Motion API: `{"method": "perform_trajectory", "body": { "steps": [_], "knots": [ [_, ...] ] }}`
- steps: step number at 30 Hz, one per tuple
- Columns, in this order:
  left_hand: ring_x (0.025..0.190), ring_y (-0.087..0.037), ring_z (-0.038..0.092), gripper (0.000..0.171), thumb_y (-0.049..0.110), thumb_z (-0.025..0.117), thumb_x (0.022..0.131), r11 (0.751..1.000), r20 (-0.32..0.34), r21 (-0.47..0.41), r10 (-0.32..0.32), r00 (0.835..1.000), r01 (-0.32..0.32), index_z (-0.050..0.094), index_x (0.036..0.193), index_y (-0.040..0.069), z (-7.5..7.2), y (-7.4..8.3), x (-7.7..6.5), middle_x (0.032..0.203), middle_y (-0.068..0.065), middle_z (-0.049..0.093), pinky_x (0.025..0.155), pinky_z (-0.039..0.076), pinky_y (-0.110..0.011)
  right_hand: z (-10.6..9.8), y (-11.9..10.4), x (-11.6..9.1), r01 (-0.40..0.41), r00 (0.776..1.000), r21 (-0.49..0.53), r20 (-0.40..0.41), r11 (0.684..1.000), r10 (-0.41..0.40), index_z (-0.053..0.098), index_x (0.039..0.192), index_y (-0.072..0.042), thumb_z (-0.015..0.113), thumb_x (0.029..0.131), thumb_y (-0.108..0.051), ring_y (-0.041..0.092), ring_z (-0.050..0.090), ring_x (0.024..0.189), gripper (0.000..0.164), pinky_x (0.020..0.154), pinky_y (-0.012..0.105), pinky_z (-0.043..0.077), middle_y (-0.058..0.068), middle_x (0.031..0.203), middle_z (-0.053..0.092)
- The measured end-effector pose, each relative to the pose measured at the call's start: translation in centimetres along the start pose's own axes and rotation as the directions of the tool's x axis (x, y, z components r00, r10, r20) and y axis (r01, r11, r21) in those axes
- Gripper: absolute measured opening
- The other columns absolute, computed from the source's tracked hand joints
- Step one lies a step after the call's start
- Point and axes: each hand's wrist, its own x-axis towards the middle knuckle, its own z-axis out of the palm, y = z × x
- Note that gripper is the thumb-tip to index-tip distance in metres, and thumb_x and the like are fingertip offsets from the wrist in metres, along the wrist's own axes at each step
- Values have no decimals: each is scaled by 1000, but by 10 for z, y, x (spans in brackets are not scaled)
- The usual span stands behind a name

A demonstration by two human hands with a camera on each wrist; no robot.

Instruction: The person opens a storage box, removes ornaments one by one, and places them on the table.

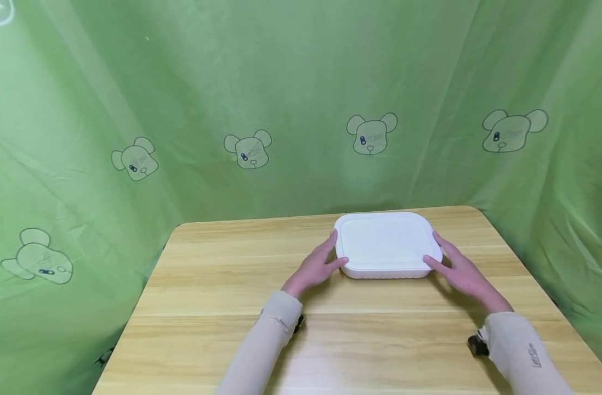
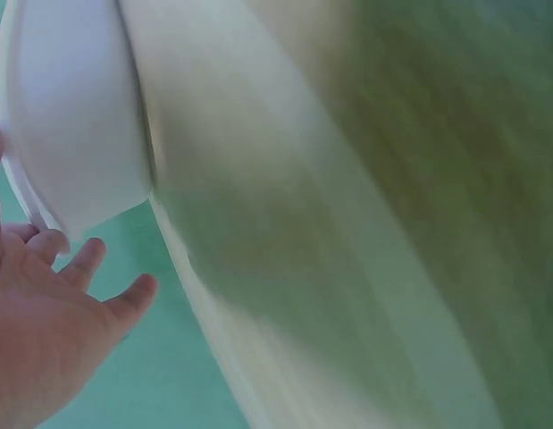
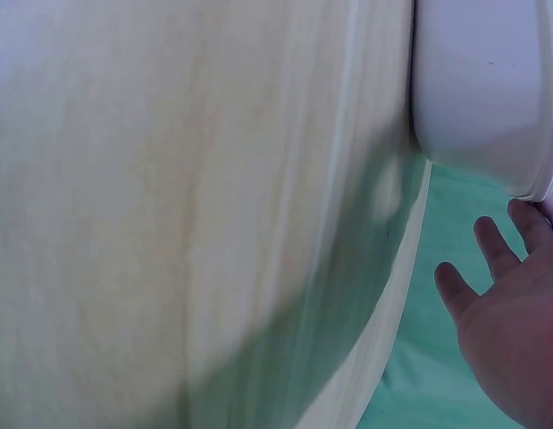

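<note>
A white rectangular food container [image 1: 380,274] with rounded corners sits near the back edge of the table, its flat white lid [image 1: 386,239] on top. At the lid's left end my left hand [image 1: 317,267] holds the rim, thumb at the near corner and fingertips along the side. My right hand [image 1: 461,270] grips the opposite end in the same way. In the left wrist view, some fingers [image 2: 53,243] meet the lid's edge while the others spread away from it. The right wrist view likewise has a fingertip under the rim [image 3: 533,195]. The container's contents are hidden.
The light wooden table [image 1: 222,307] has rounded far corners. A green curtain [image 1: 301,71] printed with bear heads hangs behind it and along both sides, close to the table's edges. Dark wrist devices [image 1: 478,345] show at the sleeve cuffs.
</note>
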Motion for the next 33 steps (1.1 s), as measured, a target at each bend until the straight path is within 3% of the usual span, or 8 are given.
{"method": "perform_trajectory", "body": {
  "steps": [7,17,22,26,29,33],
  "knots": [
    [160,-20,18,86,51,57,103,1000,-18,0,-7,1000,7,6,167,24,-2,4,0,174,4,10,131,18,-40,-3,-7,-3,1,1000,6,-21,1000,-1,-2,166,-15,53,106,-52,61,7,151,89,115,81,12,29,170,1],
    [160,-22,20,87,49,60,102,1000,-58,-23,13,998,-15,5,167,29,-5,13,-2,173,9,9,131,19,-42,-6,-6,-3,-36,998,31,-50,999,37,-1,167,-24,51,104,-58,65,19,146,88,112,81,20,28,170,6],
    [159,-22,22,85,45,61,102,1000,-95,-15,20,995,-22,8,166,30,-5,18,-5,173,6,13,130,20,-43,-6,-6,-4,1,994,42,-108,999,3,6,167,-18,52,105,-54,62,26,145,85,112,78,27,32,166,19],
    [158,-20,23,82,39,62,103,999,-125,-10,30,992,-32,11,166,29,-5,21,-7,173,7,15,130,22,-41,-8,-10,-7,5,988,54,-153,999,4,12,167,-20,54,105,-52,59,38,138,81,107,77,34,35,159,33],
    [154,-19,34,79,33,63,103,998,-150,-23,49,987,-53,15,166,28,-6,23,-8,171,6,25,127,30,-39,-10,-13,-9,-3,984,54,-179,999,13,16,166,-22,55,105,-50,55,48,129,78,100,73,43,36,153,41],
    [138,-17,54,76,26,64,104,994,-178,-56,83,981,-94,21,166,24,-8,26,-8,165,1,40,116,46,-33,-12,-16,-11,-14,977,31,-211,999,20,22,165,-21,55,105,-50,46,55,119,74,90,59,52,34,140,53]
  ]
}}
